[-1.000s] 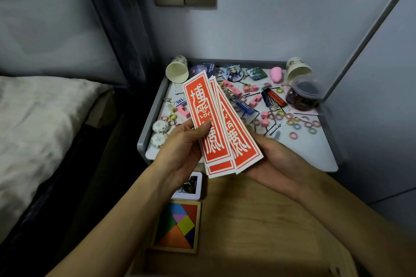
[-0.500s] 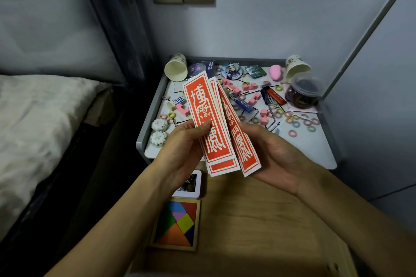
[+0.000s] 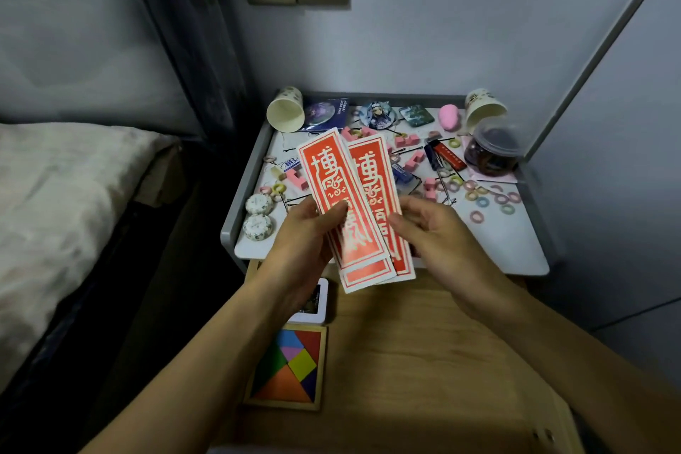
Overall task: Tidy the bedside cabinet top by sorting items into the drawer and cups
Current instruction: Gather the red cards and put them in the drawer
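head | left hand [image 3: 306,232] grips fanned red paper strips [image 3: 331,173], thumb on front | right hand [image 3: 435,232] pinches their right edge | strips held above cabinet top [image 3: 479,251] front edge | open drawer [image 3: 423,343] below that edge

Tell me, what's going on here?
A person grips a fan of red paper strips, left hand and right hand on either side, above an open wooden drawer that holds a tangram puzzle. The cabinet top behind is littered with small items, and two paper cups lie tipped at its back corners.
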